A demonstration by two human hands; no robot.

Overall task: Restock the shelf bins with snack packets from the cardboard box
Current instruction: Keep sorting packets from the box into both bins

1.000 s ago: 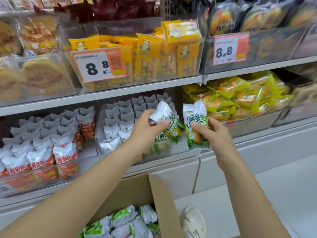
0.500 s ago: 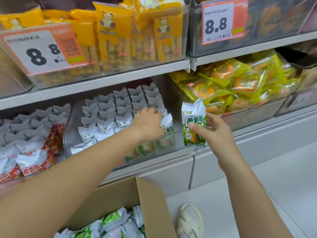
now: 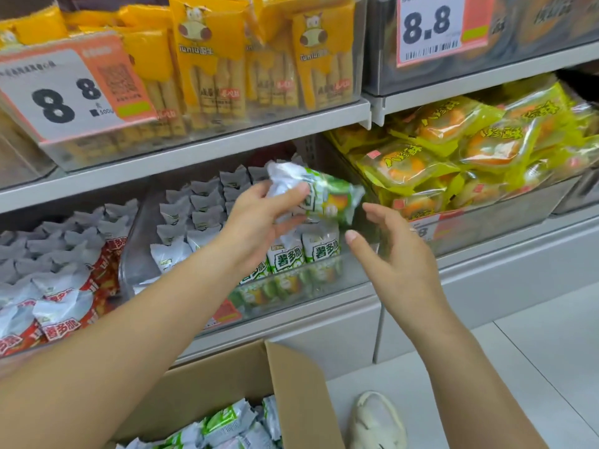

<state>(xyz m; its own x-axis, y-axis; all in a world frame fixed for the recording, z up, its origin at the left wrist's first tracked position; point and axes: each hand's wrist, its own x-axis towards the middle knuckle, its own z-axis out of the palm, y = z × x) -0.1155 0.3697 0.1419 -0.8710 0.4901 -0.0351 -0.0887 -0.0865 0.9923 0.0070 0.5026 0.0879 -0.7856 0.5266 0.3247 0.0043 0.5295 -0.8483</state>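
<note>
head cam | faces forward-down | close to shelf bins (image 3: 181, 273)

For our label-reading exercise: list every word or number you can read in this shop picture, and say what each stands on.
"8 8", with "500g" below: left price tag.
"8.8": right price tag.
"薯多脆": green packets at the bin front.
"薯多脆": red packets at left.
Yellow packets, orange-and-yellow packs and the tags' small print: too blurred to read.

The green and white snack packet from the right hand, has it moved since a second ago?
Yes. The green and white snack packet went leftward into the left hand, over the clear bin.
</note>
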